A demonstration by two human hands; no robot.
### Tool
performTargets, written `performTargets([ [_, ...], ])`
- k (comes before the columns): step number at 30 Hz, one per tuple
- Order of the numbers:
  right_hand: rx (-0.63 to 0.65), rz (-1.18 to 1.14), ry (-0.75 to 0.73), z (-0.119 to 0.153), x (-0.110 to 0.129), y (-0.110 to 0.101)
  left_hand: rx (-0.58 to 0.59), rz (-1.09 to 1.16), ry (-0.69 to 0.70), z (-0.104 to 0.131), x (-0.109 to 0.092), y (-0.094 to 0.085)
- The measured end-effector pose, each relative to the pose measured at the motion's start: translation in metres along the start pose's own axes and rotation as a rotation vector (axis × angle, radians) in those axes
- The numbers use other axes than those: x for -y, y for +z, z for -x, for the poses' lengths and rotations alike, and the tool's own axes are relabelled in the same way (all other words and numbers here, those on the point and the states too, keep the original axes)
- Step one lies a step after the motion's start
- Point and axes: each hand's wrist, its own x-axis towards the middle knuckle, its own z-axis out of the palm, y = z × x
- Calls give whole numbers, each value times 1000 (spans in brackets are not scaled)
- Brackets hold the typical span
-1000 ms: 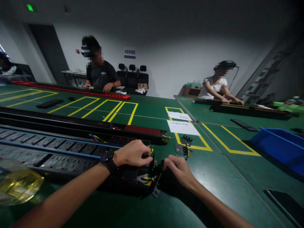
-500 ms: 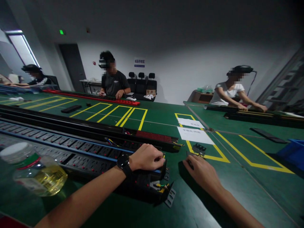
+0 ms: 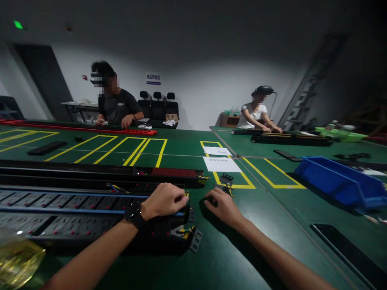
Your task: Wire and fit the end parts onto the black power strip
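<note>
right hand (image 3: 222, 205) slid back beside the power strip (image 3: 90, 209); left hand (image 3: 165, 199) clamped its end; loose wires (image 3: 184, 231) could've snagged. right fingers curled, grip unclear.

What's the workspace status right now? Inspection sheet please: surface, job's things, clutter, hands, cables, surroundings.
Surface: green table marked with yellow lines.
Job's things: long black power strip with rows of sockets, its open end showing coloured wires and a bracket; more long black strips behind it.
Clutter: small black parts by the yellow line, two paper sheets, blue bin, bottle of yellow liquid at lower left.
Hands: left hand rests on the strip's end, watch on the wrist; right hand on the table beside it, holding nothing that shows.
Cables: short loose wires on the strips.
Surroundings: two other people seated at the far benches, black chairs by the wall.
</note>
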Motion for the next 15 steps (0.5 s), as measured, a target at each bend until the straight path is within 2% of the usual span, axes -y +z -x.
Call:
performTargets([
  [4, -107, -159, 66, -5, -1, 4, 19, 10, -29, -3, 3, -3],
  [8, -200, -314, 73, -7, 11, 6, 34, 72, -39, -5, 2, -11],
  [11, -287, -275, -78, -3, 28, 6, 42, 70, 1, -7, -5, -17],
  [15, -214, -144, -319, 7, 44, 6, 83, 85, 60, -9, -18, -20],
])
